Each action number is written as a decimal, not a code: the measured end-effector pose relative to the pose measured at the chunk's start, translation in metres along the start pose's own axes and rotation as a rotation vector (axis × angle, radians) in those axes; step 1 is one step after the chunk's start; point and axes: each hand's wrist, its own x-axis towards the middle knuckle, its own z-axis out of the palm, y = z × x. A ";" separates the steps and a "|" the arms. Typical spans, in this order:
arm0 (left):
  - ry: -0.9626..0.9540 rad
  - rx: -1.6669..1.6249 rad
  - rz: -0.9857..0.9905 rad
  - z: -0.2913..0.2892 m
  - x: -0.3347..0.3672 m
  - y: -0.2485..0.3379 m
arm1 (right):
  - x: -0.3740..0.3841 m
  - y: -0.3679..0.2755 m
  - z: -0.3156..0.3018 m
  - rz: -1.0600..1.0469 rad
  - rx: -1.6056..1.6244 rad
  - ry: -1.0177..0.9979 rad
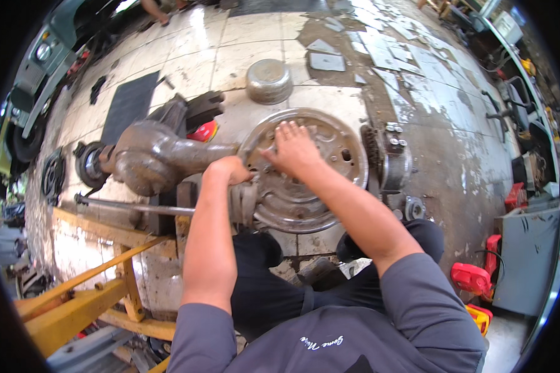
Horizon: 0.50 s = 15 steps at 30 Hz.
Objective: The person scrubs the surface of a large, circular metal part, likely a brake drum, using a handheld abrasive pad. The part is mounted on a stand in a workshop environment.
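Note:
A large round metal backing plate (pixel 348 146), rusty and greasy, stands in front of me at the end of the axle housing (pixel 144 155). My right hand (pixel 292 152) lies on the plate's face, fingers stretched out and thumb apart. At the plate's left edge, beside the end of the axle tube, is my left hand (pixel 231 169). Its fingers are curled and closed, and whatever they grip is hidden. Below that hand, a long metal rod (pixel 137 206) runs to the left.
A metal drum (pixel 269 82) sits beyond the plate. To its right stands a hub-like metal part (pixel 395 165). Yellow frame bars (pixel 74 311) fill the lower left. Broken tiles (pixel 326 62) lie on the far floor. A grey cabinet (pixel 526 261) is at right.

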 end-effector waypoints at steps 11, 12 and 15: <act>0.096 -0.128 0.222 0.022 0.040 -0.037 | -0.010 -0.012 0.006 -0.119 0.001 0.073; 0.061 -0.062 0.106 0.010 0.024 -0.017 | -0.008 -0.001 0.006 -0.110 0.028 0.059; -0.005 -0.024 -0.061 0.000 0.011 -0.003 | -0.006 0.021 0.005 -0.101 0.092 0.025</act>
